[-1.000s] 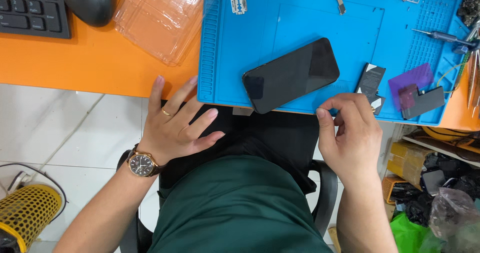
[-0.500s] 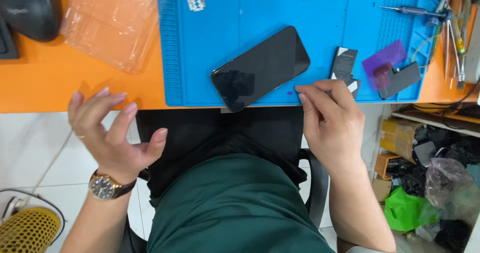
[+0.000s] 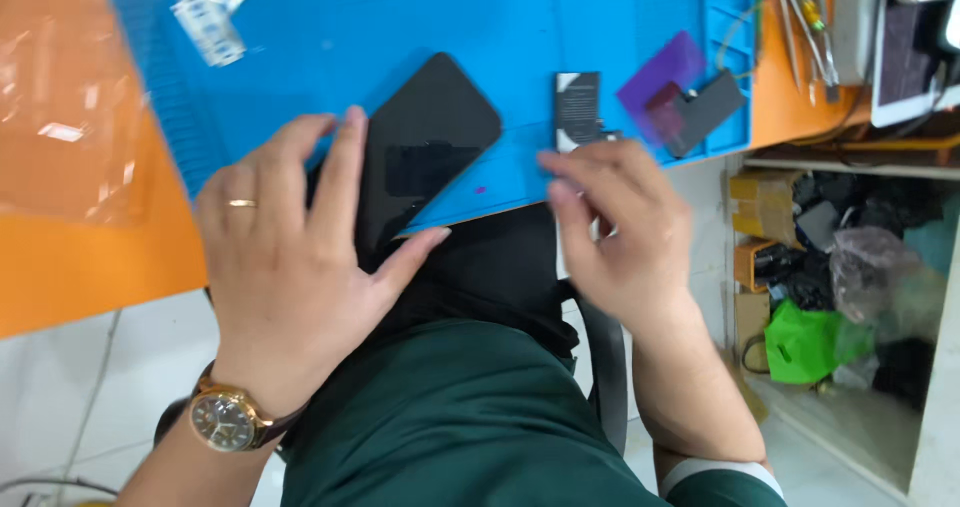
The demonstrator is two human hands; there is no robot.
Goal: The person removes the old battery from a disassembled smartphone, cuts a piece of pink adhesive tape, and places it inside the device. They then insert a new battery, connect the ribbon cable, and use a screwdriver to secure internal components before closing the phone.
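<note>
resting left hand open on black phone, right hand fingers pinched together

Your black smartphone lies flat, dark screen up, on the blue mat just left of the frame's centre. It sits diagonally, its upper end pointing to the upper right, its lower end at the mat's near edge under your fingers. The glass is unlit and glossy, showing a faint rectangular reflection, and its rounded upper corners are clear to see.

Orange table carries a blue mat (phone atop).
</note>
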